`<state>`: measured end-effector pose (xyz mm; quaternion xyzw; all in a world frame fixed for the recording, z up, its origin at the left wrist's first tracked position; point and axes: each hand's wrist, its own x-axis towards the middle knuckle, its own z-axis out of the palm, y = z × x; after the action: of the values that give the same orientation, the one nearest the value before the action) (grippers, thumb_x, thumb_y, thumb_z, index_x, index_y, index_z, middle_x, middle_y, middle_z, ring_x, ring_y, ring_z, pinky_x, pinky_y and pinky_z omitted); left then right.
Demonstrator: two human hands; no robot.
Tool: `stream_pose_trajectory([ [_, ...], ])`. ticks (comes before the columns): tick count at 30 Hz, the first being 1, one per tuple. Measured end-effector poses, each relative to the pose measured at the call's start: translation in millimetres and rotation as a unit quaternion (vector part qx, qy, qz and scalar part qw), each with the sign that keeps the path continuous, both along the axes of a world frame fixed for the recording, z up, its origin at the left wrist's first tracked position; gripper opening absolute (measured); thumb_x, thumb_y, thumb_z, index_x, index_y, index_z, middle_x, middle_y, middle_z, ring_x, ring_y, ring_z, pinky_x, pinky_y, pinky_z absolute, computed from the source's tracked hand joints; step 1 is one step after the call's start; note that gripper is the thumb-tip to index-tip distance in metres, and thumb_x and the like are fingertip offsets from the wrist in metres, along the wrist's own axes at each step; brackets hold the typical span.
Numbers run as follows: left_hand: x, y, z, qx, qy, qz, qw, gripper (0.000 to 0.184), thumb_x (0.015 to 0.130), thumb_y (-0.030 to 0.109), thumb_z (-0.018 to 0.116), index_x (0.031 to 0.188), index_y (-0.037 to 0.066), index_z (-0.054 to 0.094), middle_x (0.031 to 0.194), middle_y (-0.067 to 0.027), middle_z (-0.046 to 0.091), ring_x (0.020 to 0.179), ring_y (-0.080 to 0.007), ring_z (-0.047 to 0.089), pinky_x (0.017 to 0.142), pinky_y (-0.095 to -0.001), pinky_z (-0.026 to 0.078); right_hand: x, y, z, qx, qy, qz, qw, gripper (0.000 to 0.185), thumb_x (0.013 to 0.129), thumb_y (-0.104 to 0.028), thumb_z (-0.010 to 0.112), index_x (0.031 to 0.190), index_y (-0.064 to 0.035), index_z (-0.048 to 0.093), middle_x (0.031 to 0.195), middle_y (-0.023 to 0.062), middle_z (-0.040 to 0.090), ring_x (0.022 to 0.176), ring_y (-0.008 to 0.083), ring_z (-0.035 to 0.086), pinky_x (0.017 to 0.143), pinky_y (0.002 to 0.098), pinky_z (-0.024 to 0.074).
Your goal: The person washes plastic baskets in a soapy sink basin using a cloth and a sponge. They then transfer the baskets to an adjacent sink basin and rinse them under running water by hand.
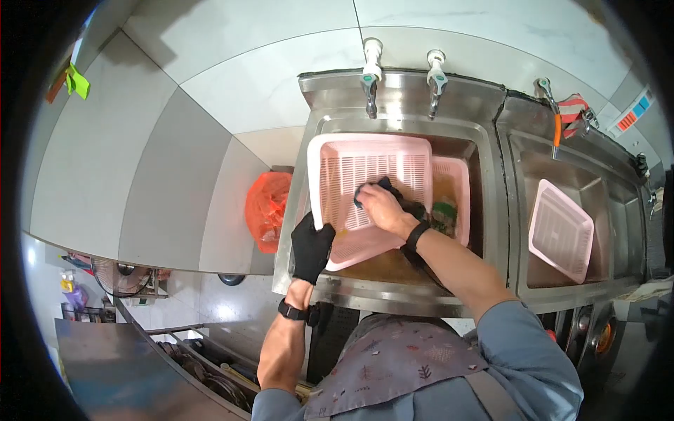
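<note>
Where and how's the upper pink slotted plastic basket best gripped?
Probably take the upper basket by its left rim, from the left: that edge is exposed; the black-gloved left hand grips its corner. The lower pink plastic basket crowds the right.

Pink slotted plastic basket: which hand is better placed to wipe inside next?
The right hand, probably: it's inside the basket, holding dark crumpled material, while the black-gloved left hand grips the rim.

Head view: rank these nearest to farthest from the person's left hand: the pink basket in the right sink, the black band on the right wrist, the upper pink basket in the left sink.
1. Upper pink basket: rim held by the left hand.
2. Black band: to that hand's right.
3. Rightmost pink basket: farther right.
</note>
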<state>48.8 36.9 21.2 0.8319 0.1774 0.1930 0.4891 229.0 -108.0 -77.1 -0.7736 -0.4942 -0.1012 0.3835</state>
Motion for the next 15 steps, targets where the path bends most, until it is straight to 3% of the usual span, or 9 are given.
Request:
stream_pose_trajectory([
  [3, -4, 10, -16, -0.045, 0.004, 0.016, 0.999, 0.031, 0.085, 0.004, 0.061, 0.114, -0.005, 0.07, 0.094, -0.0117, 0.075, 0.083, -0.0156, 0.068, 0.075, -0.0325, 0.054, 7, -10, -20, -0.244, 0.043, 0.003, 0.969, 0.017, 0.086, -0.002, 0.06, 0.094, 0.0012, 0.073, 0.104, 0.0209, 0.069, 0.101, 0.0391, 0.069, 0.089, 0.0464, 0.0567],
  [6, -4, 11, -18, -0.078, -0.017, 0.031, 0.996, 0.031, 0.085, 0.004, 0.061, 0.113, -0.005, 0.07, 0.092, -0.0121, 0.075, 0.083, -0.0156, 0.068, 0.075, -0.0323, 0.054, 20, -1, -12, -0.262, 0.082, -0.088, 0.958, 0.014, 0.081, 0.004, 0.058, 0.087, 0.0025, 0.072, 0.097, 0.021, 0.066, 0.092, 0.0425, 0.068, 0.087, 0.0491, 0.0558],
  [7, -4, 10, -18, -0.081, -0.018, 0.043, 0.996, 0.031, 0.085, 0.004, 0.061, 0.113, -0.005, 0.07, 0.091, -0.0122, 0.075, 0.082, -0.0156, 0.068, 0.075, -0.0322, 0.054, 21, 0, -4, -0.179, 0.079, -0.09, 0.977, 0.013, 0.084, 0.003, 0.059, 0.092, 0.002, 0.069, 0.098, 0.02, 0.066, 0.093, 0.0427, 0.067, 0.085, 0.0494, 0.0554],
  [8, -4, 10, -18, -0.083, -0.018, 0.046, 0.995, 0.031, 0.085, 0.004, 0.061, 0.113, -0.005, 0.07, 0.091, -0.0122, 0.075, 0.082, -0.0156, 0.068, 0.075, -0.0322, 0.054, 22, 2, 2, -0.182, 0.079, -0.087, 0.976, 0.013, 0.084, 0.003, 0.059, 0.092, 0.002, 0.069, 0.098, 0.02, 0.066, 0.093, 0.0427, 0.067, 0.085, 0.0494, 0.0554],
  [10, -4, 10, -16, -0.081, 0.011, 0.021, 0.996, 0.031, 0.085, 0.005, 0.061, 0.113, -0.005, 0.069, 0.091, -0.0127, 0.075, 0.083, -0.0159, 0.068, 0.076, -0.0329, 0.054, 13, 12, 27, -0.025, 0.1, -0.058, 0.993, 0.014, 0.085, 0.003, 0.063, 0.099, 0.0012, 0.066, 0.099, 0.0192, 0.065, 0.094, 0.0418, 0.066, 0.083, 0.0497, 0.0549],
  [11, -2, 8, -11, -0.08, 0.009, 0.021, 0.997, 0.031, 0.085, 0.005, 0.061, 0.113, -0.005, 0.069, 0.091, -0.0127, 0.075, 0.083, -0.0159, 0.068, 0.076, -0.0329, 0.054, 2, 16, 32, 0.057, 0.093, -0.025, 0.994, 0.008, 0.086, 0.0, 0.063, 0.093, 0.0032, 0.066, 0.094, 0.0194, 0.063, 0.089, 0.0413, 0.066, 0.082, 0.0508, 0.0557],
  [15, -4, 1, -6, -0.062, 0.032, 0.026, 0.997, 0.031, 0.085, 0.005, 0.061, 0.113, -0.005, 0.069, 0.093, -0.0137, 0.074, 0.083, -0.0168, 0.068, 0.077, -0.0336, 0.054, 1, 27, -7, 0.039, 0.054, -0.067, 0.996, 0.008, 0.087, -0.002, 0.063, 0.093, 0.001, 0.068, 0.094, 0.0194, 0.064, 0.089, 0.0413, 0.067, 0.08, 0.0505, 0.0569],
])
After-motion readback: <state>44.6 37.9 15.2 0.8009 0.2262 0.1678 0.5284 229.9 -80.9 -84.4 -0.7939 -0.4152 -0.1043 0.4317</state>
